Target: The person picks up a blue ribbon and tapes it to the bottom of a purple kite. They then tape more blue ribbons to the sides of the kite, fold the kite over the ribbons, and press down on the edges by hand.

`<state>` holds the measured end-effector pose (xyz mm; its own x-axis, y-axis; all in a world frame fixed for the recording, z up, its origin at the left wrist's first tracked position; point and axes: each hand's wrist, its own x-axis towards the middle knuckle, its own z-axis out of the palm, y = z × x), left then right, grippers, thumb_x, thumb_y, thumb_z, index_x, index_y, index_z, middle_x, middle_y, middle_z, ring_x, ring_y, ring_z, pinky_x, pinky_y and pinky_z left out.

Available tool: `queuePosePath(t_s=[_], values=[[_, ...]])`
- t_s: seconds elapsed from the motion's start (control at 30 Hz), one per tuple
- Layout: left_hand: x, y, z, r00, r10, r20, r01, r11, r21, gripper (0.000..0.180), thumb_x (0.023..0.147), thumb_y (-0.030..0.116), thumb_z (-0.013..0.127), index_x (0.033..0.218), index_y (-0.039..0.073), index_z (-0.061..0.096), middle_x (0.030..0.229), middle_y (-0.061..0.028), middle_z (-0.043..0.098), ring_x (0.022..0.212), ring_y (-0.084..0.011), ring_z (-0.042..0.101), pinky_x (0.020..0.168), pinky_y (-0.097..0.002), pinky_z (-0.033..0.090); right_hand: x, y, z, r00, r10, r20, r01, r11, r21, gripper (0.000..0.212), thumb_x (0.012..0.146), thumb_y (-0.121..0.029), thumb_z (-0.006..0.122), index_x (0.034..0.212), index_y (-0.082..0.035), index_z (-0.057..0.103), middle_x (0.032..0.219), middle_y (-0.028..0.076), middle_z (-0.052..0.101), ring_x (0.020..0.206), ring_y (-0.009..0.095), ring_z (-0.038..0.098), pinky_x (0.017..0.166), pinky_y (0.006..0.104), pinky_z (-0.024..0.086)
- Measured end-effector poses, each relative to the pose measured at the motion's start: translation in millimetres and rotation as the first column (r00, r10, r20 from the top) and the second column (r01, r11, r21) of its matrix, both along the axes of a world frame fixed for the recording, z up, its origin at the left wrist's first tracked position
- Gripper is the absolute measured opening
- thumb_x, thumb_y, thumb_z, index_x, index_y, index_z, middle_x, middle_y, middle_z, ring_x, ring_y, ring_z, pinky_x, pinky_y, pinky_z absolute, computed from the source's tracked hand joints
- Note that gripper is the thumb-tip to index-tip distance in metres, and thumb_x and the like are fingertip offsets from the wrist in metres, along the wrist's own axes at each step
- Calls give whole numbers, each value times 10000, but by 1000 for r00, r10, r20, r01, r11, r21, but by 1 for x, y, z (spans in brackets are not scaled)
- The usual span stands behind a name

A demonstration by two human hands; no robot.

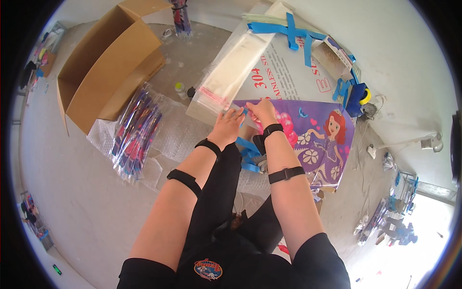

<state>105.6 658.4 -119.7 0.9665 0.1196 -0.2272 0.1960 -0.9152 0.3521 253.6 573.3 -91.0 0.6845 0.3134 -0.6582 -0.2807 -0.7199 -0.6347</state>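
A purple printed sheet (315, 127) with a cartoon princess and pink balloons lies over the work surface in front of me. My right hand (262, 114) is closed at its upper left corner, fingers pinched together. A bit of blue shows by those fingertips, but what they grip is hidden. Just left of it, my left hand (228, 127) has its fingers stretched forward, beside the sheet's left edge and below a stack of clear plastic sleeves (236, 67). Blue ribbon (250, 151) hangs in loops beneath my hands, between my forearms.
An open cardboard box (113, 72) stands at the left, near plastic-wrapped colourful bundles (137, 132) on bubble wrap (175, 127). More blue ribbon strips (291, 31) lie at the far end of a white printed board (284, 72). A yellow tape roll (365, 96) sits to the right.
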Motion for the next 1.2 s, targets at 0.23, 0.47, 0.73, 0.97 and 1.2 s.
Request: queuePosePath(t_s=[0.23,0.47,0.73,0.97,1.2], values=[[4,-1,4,997,-59,-40,61,997,51,561,827,179,607,1353,113,423,1496,-10,299,1325,-218,322,1041,-426,276,-1,-4,-3,993,62,100,-55,995,-78,340,742,-213,735,855,58,563,554,77,599,442,162,571,420,291,443],[2,2,5,999,-42,-31,43,998,38,564,824,179,622,1349,119,425,1496,-39,300,1331,-218,315,1044,-416,271,-2,-5,-10,965,145,218,-125,987,-105,524,680,-269,774,990,81,539,557,91,602,476,190,610,467,302,477],[-6,6,-1,1000,-14,27,14,1000,10,550,822,172,627,1337,120,440,1494,-63,303,1331,-224,318,1038,-419,272,-2,0,-9,981,159,114,-145,982,-121,495,698,-295,768,971,60,559,578,85,621,513,205,632,514,314,502],[-1,4,5,998,-43,-38,44,999,12,565,816,174,629,1344,132,433,1494,-77,298,1341,-237,307,1053,-421,265,-4,-3,-35,948,106,299,-70,989,-131,458,724,-345,754,906,35,573,601,92,634,551,232,647,553,348,521],[9,4,2,992,-69,-108,68,998,-15,577,816,177,628,1354,138,423,1505,-73,284,1352,-241,291,1041,-461,270,-4,-31,-22,994,13,105,-16,999,30,469,745,-330,733,981,45,577,636,130,647,573,200,651,549,312,515]])
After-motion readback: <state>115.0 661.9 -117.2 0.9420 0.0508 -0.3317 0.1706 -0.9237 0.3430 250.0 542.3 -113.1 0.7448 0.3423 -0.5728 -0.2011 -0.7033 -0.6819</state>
